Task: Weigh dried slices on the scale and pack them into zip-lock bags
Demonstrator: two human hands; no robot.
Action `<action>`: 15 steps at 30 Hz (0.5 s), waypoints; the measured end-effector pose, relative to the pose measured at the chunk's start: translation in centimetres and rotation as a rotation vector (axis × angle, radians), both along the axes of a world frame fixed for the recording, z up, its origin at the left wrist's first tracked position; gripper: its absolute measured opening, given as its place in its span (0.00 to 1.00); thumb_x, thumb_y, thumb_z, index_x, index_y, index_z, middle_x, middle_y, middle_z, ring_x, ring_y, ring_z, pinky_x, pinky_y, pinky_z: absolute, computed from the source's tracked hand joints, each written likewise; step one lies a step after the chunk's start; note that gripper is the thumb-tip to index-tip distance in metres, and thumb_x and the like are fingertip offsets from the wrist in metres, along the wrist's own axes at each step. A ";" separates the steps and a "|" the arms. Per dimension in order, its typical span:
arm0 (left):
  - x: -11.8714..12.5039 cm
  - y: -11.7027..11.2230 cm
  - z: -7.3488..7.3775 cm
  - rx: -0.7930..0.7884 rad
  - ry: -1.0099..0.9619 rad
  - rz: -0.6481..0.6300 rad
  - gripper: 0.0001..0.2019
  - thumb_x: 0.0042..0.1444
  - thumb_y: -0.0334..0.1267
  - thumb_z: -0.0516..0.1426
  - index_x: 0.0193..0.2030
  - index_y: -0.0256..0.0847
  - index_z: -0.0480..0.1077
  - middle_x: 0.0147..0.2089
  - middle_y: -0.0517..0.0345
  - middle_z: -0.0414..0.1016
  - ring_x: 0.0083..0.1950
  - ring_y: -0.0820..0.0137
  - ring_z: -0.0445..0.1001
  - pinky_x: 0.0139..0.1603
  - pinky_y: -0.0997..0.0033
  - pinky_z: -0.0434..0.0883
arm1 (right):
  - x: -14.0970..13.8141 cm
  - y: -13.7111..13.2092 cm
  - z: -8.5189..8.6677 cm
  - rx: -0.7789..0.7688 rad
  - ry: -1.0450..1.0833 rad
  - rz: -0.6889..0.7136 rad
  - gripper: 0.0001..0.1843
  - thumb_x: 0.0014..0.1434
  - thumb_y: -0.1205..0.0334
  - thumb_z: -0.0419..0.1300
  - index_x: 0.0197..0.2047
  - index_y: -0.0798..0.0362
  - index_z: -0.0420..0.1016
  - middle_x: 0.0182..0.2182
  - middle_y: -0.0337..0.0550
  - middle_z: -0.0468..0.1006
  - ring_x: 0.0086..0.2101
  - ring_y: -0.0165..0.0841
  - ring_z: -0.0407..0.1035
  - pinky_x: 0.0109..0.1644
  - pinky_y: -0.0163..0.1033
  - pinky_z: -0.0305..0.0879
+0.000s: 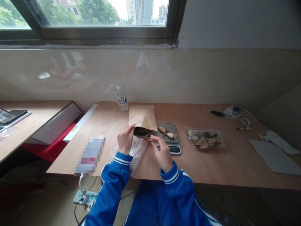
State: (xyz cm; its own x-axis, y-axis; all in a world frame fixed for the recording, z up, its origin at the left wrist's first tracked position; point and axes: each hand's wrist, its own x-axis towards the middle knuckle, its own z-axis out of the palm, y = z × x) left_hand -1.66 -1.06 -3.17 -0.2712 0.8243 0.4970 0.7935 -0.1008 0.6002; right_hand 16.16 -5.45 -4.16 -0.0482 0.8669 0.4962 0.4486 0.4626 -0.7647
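Observation:
My left hand [125,139] pinches the open mouth of a brown paper bag [142,117] that lies on the wooden table [232,163]. My right hand [161,153] is closed on a small brown piece [149,138] right at the bag's opening. Just right of the bag stands a small digital kitchen scale [175,148] with a few pale and brown pieces [166,132] on its platform. A clear plastic bag [137,153] lies flat under my hands. Both arms wear blue sleeves with white stripes.
A clear plastic bag of dark and pale pieces [204,140] lies right of the scale. A water bottle [122,98] stands behind the paper bag. A green screwdriver [213,112], a white round device [232,111], cords and white sheets [274,160] are at the right. A blurred packet [89,154] lies left.

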 end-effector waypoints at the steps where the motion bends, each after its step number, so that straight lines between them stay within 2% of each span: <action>1: -0.1 0.3 0.0 -0.002 -0.008 0.003 0.12 0.58 0.41 0.53 0.43 0.46 0.76 0.38 0.58 0.79 0.37 0.69 0.75 0.35 0.73 0.67 | 1.2 0.1 -0.1 0.039 -0.034 -0.021 0.11 0.62 0.65 0.51 0.46 0.51 0.70 0.44 0.47 0.77 0.46 0.35 0.71 0.52 0.43 0.68; 5: -0.8 1.7 0.1 -0.012 -0.039 0.023 0.12 0.57 0.41 0.54 0.43 0.46 0.77 0.40 0.58 0.79 0.38 0.68 0.76 0.36 0.73 0.68 | 5.1 2.0 -1.4 0.159 -0.242 -0.052 0.12 0.63 0.65 0.50 0.45 0.51 0.73 0.42 0.46 0.77 0.45 0.37 0.69 0.51 0.46 0.68; 8: -1.1 2.9 0.2 -0.027 -0.049 0.039 0.12 0.57 0.42 0.54 0.42 0.46 0.77 0.40 0.58 0.80 0.39 0.67 0.76 0.36 0.73 0.69 | 6.4 3.9 -2.4 0.204 -0.415 -0.017 0.15 0.63 0.68 0.48 0.44 0.51 0.75 0.43 0.46 0.77 0.47 0.38 0.67 0.52 0.48 0.67; 10: -1.2 3.3 0.3 -0.029 -0.044 0.048 0.12 0.57 0.43 0.54 0.42 0.46 0.77 0.40 0.58 0.80 0.39 0.67 0.77 0.37 0.72 0.69 | 6.7 4.4 -2.7 0.240 -0.499 -0.043 0.15 0.63 0.68 0.49 0.43 0.53 0.77 0.45 0.49 0.76 0.49 0.41 0.64 0.53 0.51 0.66; 12: -1.1 3.5 0.3 -0.023 -0.040 0.052 0.12 0.57 0.43 0.54 0.42 0.46 0.77 0.41 0.58 0.80 0.39 0.67 0.77 0.38 0.72 0.69 | 6.5 3.9 -2.5 0.252 -0.538 -0.078 0.16 0.62 0.69 0.49 0.46 0.53 0.76 0.49 0.51 0.73 0.52 0.43 0.62 0.55 0.53 0.64; 15: -1.0 3.3 0.2 -0.023 -0.041 0.047 0.12 0.57 0.43 0.54 0.42 0.46 0.77 0.41 0.58 0.80 0.39 0.67 0.77 0.38 0.73 0.69 | 5.4 1.3 -1.9 0.211 -0.472 -0.077 0.19 0.61 0.71 0.49 0.51 0.52 0.73 0.52 0.51 0.69 0.53 0.42 0.60 0.56 0.53 0.62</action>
State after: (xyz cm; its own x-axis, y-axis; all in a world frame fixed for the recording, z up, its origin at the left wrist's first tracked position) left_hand -2.68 2.24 -2.98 -0.3292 0.8214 0.4658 0.7720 -0.0499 0.6337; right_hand 21.57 -4.12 -6.01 -0.2487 0.7600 0.6005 0.7607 0.5370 -0.3646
